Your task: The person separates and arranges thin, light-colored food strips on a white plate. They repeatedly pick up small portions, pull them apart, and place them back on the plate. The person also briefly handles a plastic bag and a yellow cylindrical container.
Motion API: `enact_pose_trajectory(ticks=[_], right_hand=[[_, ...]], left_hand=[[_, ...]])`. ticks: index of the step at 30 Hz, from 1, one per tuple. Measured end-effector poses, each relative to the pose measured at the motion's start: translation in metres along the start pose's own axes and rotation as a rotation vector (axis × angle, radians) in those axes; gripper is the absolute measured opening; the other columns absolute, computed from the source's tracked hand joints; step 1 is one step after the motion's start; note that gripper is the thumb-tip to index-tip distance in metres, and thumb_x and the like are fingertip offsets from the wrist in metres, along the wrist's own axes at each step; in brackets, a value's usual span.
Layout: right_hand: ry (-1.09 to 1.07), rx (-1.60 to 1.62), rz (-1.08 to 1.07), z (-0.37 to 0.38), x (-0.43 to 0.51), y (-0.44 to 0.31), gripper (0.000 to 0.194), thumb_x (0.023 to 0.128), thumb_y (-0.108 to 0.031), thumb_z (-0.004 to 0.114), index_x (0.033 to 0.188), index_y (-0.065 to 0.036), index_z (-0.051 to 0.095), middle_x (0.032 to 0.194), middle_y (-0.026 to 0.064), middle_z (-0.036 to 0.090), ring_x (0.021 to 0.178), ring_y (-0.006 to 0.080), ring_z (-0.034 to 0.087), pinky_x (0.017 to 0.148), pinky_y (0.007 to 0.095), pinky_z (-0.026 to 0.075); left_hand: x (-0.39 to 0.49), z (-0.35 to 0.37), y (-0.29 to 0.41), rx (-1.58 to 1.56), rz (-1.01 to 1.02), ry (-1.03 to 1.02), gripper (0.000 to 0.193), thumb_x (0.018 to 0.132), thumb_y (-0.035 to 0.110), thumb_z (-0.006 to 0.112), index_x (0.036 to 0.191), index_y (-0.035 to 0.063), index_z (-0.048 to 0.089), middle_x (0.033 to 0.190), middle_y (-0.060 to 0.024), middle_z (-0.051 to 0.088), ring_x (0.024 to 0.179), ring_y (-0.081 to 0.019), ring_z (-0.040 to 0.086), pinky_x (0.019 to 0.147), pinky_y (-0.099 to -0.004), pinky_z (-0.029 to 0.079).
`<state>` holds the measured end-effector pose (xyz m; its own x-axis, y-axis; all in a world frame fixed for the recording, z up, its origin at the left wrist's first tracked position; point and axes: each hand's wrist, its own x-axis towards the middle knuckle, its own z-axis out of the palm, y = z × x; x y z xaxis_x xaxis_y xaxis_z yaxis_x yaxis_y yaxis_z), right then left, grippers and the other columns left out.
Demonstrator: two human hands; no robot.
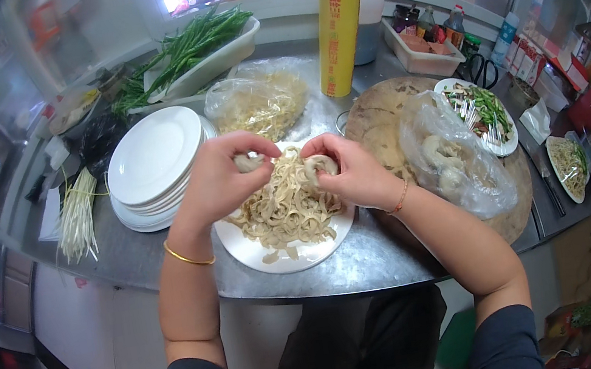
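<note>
A white plate (285,266) lies on the steel worktop in front of me, heaped with pale beige curled food strips (289,217). Above the heap's left side, my left hand (233,171) grips a pale, soft food piece (248,162) between thumb and fingers. My right hand (347,168) pinches a thicker pale coil of food (320,166) over the right side. What the food is cannot be told for sure. On the round wooden chopping board (374,115), a clear plastic bag (475,180) holds more pale coiled pieces (443,156).
Stacked white plates (156,156) and a bundle of white-stemmed vegetables (79,216) stand left. Behind are a bagged yellowish food (258,110), long green vegetables (200,44) and an upright yellow roll (340,23). Rightward lie a plate of sliced vegetables (485,113) and a knife (547,184).
</note>
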<state>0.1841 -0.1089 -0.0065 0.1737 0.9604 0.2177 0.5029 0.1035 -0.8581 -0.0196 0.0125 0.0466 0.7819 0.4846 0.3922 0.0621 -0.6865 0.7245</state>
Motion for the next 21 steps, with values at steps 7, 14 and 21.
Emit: enact_pose_trajectory(ticks=[7, 14, 21], right_hand=[[-0.114, 0.594, 0.048, 0.001, 0.007, -0.016, 0.026, 0.098, -0.002, 0.060, 0.123, 0.003, 0.061, 0.102, 0.0074, 0.069, 0.088, 0.0116, 0.069, 0.079, 0.0236, 0.055], [0.068, 0.555, 0.013, 0.013, 0.001, -0.013, 0.020, 0.090, -0.005, 0.076, 0.108, 0.003, 0.071, 0.099, 0.0057, 0.074, 0.087, 0.0081, 0.068, 0.077, 0.0220, 0.057], [0.135, 0.532, 0.000, 0.015, -0.005, -0.007, 0.018, 0.090, -0.003, 0.071, 0.106, 0.004, 0.071, 0.087, 0.0034, 0.072, 0.073, 0.0055, 0.065, 0.066, 0.0208, 0.055]], left_hand=[[-0.003, 0.020, -0.012, -0.077, 0.167, 0.134, 0.024, 0.079, 0.004, 0.079, 0.102, 0.0016, 0.072, 0.093, -0.0066, 0.071, 0.083, -0.0129, 0.066, 0.075, -0.0270, 0.053], [-0.005, 0.025, -0.020, -0.212, 0.003, 0.136, 0.019, 0.086, 0.013, 0.079, 0.097, -0.0004, 0.073, 0.085, -0.0038, 0.071, 0.079, -0.0083, 0.064, 0.071, -0.0253, 0.052], [-0.006, 0.038, -0.025, -0.341, -0.121, -0.006, 0.019, 0.085, 0.012, 0.076, 0.096, -0.0033, 0.072, 0.083, -0.0015, 0.071, 0.078, -0.0060, 0.062, 0.072, -0.0227, 0.051]])
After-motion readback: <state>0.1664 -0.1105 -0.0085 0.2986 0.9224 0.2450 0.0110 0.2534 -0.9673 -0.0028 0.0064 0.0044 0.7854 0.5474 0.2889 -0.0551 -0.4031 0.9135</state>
